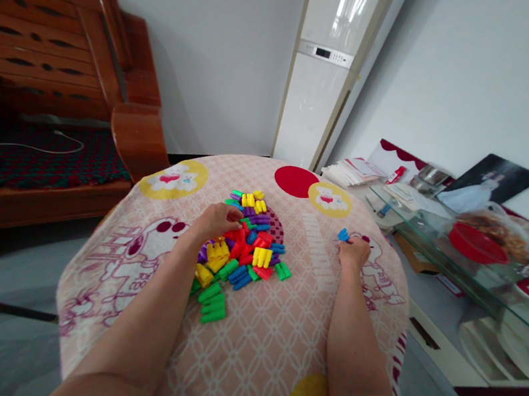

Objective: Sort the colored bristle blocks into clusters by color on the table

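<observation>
A heap of colourful plastic toy building pieces (245, 254), shaped like short tubes joined side by side, lies on the cloth-covered table. They are red, yellow, green, blue and purple. My left hand (218, 221) is at the heap's left side, fingers curled and thumb drawn close to them beside red pieces (237, 247). What sits between those fingertips is too small to make out. Apart from the heap, toward the table's right side, my right hand (355, 252) pinches a blue building piece (343, 235) between thumb and fingers, low over the cloth.
The round table wears a pink patterned tablecloth (247, 364). A wooden bench (138, 130) stands at the left. To the right is a glass-topped cabinet (439, 244) with papers (354, 171), a red bowl (477, 244) and a bag. A tall white air conditioner (310, 104) is behind.
</observation>
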A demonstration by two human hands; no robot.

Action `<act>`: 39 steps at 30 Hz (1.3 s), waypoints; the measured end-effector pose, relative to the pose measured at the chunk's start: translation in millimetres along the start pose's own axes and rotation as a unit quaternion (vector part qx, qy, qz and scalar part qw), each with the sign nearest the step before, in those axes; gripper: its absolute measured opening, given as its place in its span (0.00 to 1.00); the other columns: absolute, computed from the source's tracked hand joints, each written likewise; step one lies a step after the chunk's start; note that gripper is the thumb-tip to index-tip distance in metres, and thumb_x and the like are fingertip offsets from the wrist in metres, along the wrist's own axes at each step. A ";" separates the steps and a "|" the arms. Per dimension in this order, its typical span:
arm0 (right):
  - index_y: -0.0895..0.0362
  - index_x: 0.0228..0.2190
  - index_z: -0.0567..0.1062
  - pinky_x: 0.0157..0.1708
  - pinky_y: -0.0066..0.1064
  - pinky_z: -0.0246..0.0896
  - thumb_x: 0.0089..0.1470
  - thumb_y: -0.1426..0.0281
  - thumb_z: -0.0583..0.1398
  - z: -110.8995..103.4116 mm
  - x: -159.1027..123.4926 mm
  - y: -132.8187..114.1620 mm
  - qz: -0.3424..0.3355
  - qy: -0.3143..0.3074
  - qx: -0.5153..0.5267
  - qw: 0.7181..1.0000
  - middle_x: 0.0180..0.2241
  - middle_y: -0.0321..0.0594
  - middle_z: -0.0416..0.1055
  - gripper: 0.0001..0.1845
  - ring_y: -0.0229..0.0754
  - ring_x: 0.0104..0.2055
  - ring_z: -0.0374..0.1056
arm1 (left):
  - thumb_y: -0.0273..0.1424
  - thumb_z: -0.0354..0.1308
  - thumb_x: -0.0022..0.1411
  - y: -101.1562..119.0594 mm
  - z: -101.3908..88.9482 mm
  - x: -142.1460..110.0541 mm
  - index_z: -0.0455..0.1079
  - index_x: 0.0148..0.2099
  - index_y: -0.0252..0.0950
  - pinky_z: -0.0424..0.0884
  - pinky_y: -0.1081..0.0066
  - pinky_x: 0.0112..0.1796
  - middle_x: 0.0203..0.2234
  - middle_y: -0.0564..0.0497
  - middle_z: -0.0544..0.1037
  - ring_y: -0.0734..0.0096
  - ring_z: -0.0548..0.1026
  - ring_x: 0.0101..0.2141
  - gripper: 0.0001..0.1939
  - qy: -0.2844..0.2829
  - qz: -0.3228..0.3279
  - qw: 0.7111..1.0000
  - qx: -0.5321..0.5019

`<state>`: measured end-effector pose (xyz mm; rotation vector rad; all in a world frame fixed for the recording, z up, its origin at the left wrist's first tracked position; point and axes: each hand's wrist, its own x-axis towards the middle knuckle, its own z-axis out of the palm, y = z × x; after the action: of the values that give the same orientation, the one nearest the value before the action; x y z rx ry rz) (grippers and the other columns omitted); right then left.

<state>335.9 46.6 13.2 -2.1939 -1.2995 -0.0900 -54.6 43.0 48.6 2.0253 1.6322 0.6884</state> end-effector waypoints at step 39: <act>0.58 0.42 0.82 0.37 0.33 0.62 0.48 0.69 0.60 -8.4 -4.6 -8.3 0.059 0.074 0.093 0.991 0.34 0.46 0.80 0.19 0.49 0.38 0.73 | 0.33 0.63 0.45 -3.3 -8.9 -3.0 0.80 0.38 0.34 0.75 0.69 0.36 0.29 0.48 0.83 0.61 0.81 0.33 0.16 0.094 -0.050 0.983 -0.148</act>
<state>328.6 41.7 22.3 -2.0590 -1.0519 -0.0805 -63.2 41.0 53.1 1.7006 1.6097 1.0429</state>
